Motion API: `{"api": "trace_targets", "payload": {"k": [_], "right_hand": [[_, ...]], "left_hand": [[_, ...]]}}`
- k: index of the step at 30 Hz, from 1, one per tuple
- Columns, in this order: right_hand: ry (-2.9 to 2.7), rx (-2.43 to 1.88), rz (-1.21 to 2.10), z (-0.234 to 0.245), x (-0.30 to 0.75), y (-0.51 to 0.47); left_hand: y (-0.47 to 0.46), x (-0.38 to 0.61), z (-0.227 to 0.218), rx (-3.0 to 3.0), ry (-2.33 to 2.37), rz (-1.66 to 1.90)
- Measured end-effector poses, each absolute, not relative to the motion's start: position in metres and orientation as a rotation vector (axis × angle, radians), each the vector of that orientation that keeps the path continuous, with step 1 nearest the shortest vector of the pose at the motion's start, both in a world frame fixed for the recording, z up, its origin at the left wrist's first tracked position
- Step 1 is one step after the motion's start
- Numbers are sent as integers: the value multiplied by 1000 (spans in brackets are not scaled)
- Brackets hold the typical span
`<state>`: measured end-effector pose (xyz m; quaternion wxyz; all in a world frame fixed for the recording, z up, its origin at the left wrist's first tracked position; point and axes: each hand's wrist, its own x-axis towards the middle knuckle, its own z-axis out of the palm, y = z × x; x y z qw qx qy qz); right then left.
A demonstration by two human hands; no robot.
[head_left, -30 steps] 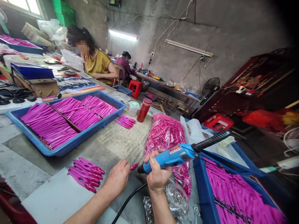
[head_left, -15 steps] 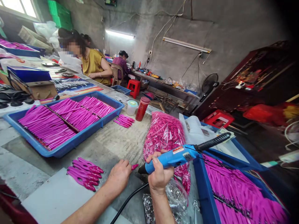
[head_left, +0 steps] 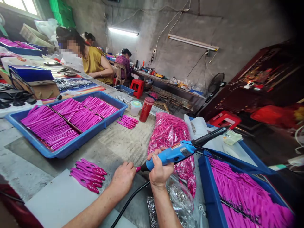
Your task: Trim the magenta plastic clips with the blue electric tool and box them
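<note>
Gray walls (head_left: pixel 147 19) surround a cluttered workroom, where one lit tube light (head_left: pixel 123 32) hangs at the back and a standing fan (head_left: pixel 216 83) is placed off to the right. Beyond the near surface (head_left: pixel 123 148) sits a person in a yellow top (head_left: pixel 97 63); farther back, another in a purple top (head_left: pixel 122 60) sits near a red stool (head_left: pixel 137 88).

Near the front of the surface, the left hand (head_left: pixel 123 177) is closed, its fingers pinching a pink piece (head_left: pixel 138 169) whose glossy tip pokes out to the right. The right hand (head_left: pixel 161 172) is wrapped around a blue power screwdriver (head_left: pixel 174 153), held at a slant with its black nose right up against that tip. A black cord (head_left: pixel 130 198) runs between the forearms.

Left of the hands, a small pile of pink pieces (head_left: pixel 89 175) lies partly over a pale sheet (head_left: pixel 59 198). Behind it stands a blue tray (head_left: pixel 78 144) filled with rows of pink strips (head_left: pixel 78 110). A lidded tub (head_left: pixel 135 109) and a red bottle (head_left: pixel 146 109) stand side by side farther back. Just beyond the screwdriver rests a clear bag of pink parts (head_left: pixel 168 131), with a bag of metal bits (head_left: pixel 180 198) beside the right forearm and a blue bin (head_left: pixel 206 180) to the right.
</note>
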<state>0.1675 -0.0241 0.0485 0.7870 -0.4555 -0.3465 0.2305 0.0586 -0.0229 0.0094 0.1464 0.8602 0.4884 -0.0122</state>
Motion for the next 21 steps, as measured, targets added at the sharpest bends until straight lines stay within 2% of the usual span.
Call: {"api": "trace_targets", "payload": {"k": [21], "right_hand": [[-749, -1047, 504, 42, 161, -10]], "left_hand": [[-25, 60, 7, 2422, 1442, 16]]}}
